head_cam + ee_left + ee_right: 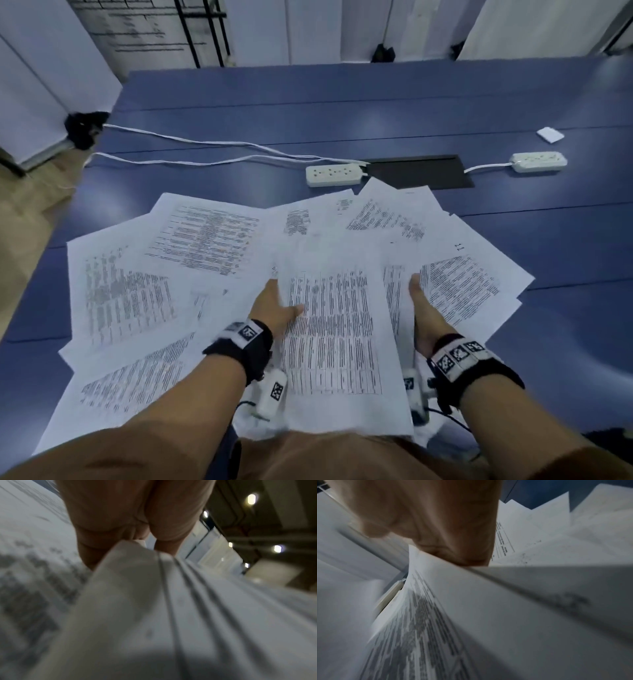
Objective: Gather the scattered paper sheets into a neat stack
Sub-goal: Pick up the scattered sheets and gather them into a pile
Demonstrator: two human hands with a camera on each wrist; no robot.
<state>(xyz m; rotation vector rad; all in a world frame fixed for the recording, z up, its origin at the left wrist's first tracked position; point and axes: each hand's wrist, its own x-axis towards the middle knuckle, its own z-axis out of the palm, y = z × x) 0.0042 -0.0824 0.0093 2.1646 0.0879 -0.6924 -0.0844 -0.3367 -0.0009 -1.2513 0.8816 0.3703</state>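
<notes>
Printed white paper sheets lie fanned over a blue table. In the middle I hold a bundle of sheets by its two long sides, its near end over the table's front edge. My left hand grips the left side with the thumb on top. The left wrist view shows that hand pinching several sheet edges. My right hand grips the right side, and up close it closes on the bent sheets. Loose sheets lie at the left, at the far left and at the right.
Two white power strips with white cables lie behind the papers, beside a black hatch in the tabletop. A small white square sits far right. White partition panels stand at the left.
</notes>
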